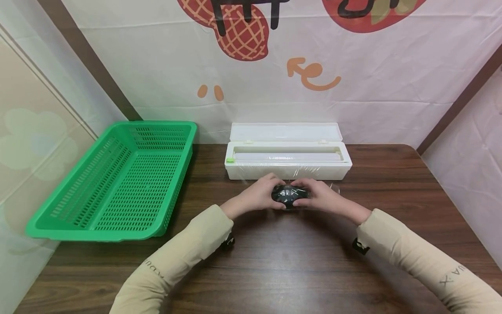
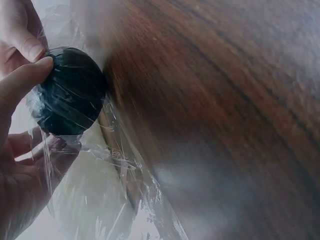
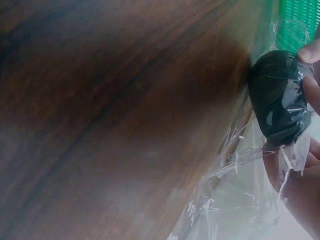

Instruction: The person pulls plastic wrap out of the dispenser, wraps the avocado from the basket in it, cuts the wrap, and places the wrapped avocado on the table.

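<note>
A dark, glossy rounded object point(image 1: 289, 197), blackish green in the left wrist view, is held by both hands just in front of the white box. Clear cling film point(image 2: 147, 192) lies tight and creased over it, with loose film trailing beside it. The left hand point(image 1: 263, 192) grips its left end between thumb and fingers. My right hand point(image 1: 324, 196) grips the opposite end, and the two thumbs are on its near side. Behind the hands stands the white cling film box point(image 1: 288, 172), lid raised, with a roll of film point(image 1: 288, 157) inside.
On the left of the table stands a green plastic basket point(image 1: 172, 205) with slotted walls. A printed white curtain point(image 1: 157, 65) hangs behind the dark wooden table point(image 1: 290, 270). A small green slider point(image 1: 230, 160) sits at the box's left front edge.
</note>
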{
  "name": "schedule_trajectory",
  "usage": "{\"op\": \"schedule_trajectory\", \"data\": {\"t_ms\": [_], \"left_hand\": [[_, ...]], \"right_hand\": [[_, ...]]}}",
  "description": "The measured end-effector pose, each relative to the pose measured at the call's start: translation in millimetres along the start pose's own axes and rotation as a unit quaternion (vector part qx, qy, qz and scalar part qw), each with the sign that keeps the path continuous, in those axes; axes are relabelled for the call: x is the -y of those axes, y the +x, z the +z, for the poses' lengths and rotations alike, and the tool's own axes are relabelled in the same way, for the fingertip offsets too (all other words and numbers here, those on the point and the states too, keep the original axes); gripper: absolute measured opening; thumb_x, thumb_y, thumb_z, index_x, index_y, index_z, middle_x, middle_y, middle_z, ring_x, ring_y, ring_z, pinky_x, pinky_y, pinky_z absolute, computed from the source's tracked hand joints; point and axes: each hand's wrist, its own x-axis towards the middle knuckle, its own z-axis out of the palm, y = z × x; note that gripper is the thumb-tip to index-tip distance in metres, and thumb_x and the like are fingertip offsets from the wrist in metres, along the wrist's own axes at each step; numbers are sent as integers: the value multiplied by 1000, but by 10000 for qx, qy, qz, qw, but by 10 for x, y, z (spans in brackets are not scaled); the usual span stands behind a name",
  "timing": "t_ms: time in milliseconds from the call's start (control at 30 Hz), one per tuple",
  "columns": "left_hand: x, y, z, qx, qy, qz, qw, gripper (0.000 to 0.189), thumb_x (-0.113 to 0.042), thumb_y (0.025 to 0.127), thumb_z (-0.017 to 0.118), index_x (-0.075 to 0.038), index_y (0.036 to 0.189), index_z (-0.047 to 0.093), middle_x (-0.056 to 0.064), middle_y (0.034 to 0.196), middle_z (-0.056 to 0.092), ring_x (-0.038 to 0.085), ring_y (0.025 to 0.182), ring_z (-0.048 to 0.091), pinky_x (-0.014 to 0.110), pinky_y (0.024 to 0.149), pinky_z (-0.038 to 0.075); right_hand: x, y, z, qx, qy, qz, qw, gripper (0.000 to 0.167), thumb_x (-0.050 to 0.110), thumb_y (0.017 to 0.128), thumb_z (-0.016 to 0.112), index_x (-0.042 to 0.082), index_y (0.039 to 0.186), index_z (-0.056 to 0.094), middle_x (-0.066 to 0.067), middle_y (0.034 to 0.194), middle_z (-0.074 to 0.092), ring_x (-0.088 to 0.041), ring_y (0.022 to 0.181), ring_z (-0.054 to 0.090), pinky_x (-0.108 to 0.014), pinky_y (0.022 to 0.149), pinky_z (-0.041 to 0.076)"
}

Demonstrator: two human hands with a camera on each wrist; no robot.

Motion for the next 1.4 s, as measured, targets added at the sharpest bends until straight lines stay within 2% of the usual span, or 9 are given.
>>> {"op": "schedule_trajectory", "data": {"t_ms": [233, 467, 1000, 1400], "left_hand": [[10, 5, -6, 19, -5, -151, 9999, 60, -31, 71, 77, -1, 118, 56, 11, 113, 56, 20, 105, 52, 30, 92, 41], [28, 4, -3, -56, 22, -135, 9999, 59, -30, 72, 76, 0, 118, 55, 11, 113, 58, 20, 105, 54, 32, 93, 41], [39, -31, -4, -114, -107, 47, 9999, 55, -31, 73, 75, 0, 115, 56, 10, 110, 58, 18, 102, 54, 30, 91, 42], [26, -51, -22, -66, -141, -24, 9999, 54, -34, 75, 74, -3, 115, 57, 7, 109, 57, 15, 100, 54, 29, 89, 43]], "right_hand": [[-10, 7, -16, -176, 64, -144, 9997, 46, 19, 74, 76, 3, 114, 58, -10, 109, 62, -22, 100, 58, -38, 85, 47], [-29, 3, -5, -369, -31, -332, 9988, 47, 17, 73, 77, 1, 113, 58, -11, 107, 61, -23, 97, 58, -39, 82, 47], [32, -11, -37, -245, 42, -108, 9996, 47, 19, 72, 77, 1, 112, 59, -10, 109, 61, -25, 102, 57, -40, 89, 45], [23, -14, -28, -217, 44, -218, 9995, 46, 21, 75, 75, 2, 113, 58, -9, 108, 61, -24, 101, 58, -40, 87, 46]]}}
